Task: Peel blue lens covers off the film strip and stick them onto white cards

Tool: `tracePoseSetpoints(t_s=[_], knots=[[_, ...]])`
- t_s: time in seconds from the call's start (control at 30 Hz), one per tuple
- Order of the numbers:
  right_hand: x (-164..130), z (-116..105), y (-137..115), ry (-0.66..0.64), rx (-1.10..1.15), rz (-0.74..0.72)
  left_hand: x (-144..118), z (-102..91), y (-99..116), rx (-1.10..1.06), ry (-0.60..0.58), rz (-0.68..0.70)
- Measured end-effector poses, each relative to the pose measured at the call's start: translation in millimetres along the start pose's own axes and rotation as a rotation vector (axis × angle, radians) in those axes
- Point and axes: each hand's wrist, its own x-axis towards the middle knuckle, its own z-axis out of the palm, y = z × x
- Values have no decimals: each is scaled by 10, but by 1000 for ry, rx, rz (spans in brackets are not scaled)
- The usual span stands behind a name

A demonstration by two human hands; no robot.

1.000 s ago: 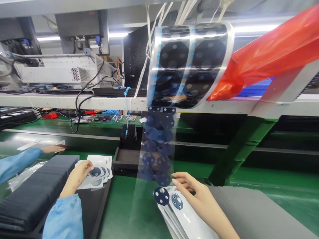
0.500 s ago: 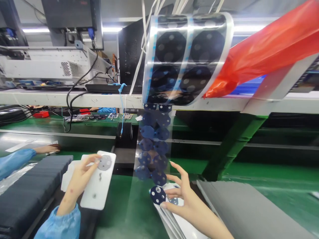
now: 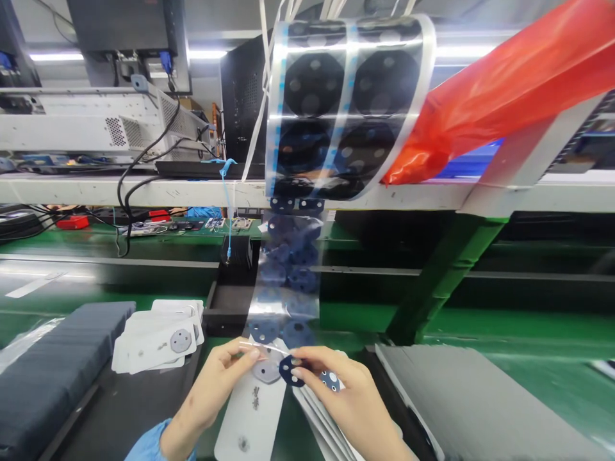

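The right hand (image 3: 348,400) pinches a dark blue round sticker (image 3: 289,371) between thumb and fingertips, right at the camera ring of a white back cover (image 3: 252,410). The left hand (image 3: 216,387) grips that cover near its top, fingers closed on its edge, tilting it over the green bench (image 3: 504,333). The sticker sits at the bottom of a clear film strip (image 3: 288,282) that hangs down from a big roll (image 3: 346,102) overhead. Under the right hand lies a fan of more white covers (image 3: 331,429). Off to the left, another pile of covers (image 3: 158,336) rests beside a stack of dark foam sheets (image 3: 52,365)
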Motion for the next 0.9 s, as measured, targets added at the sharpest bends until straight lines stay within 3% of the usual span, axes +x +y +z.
tracePoseSetpoints(t_s=[0.1,0.33,0.4,0.47,0.6,0.9], knots=[[-52,25,-23,93,-124,-243,-25,27,-11,-24,72,-3],[-104,107,-6,277,-459,-319,-96,41,4,42,141,83],[-97,138,-19,357,-603,-406,-119,58,5,41,161,99],[-84,162,-48,357,-682,-526,-147,70,8,33,178,107],[-67,198,-88,339,-551,-675,-208,82,28,53,214,160],[-57,236,-111,451,-387,-697,-250,80,34,196,258,238]])
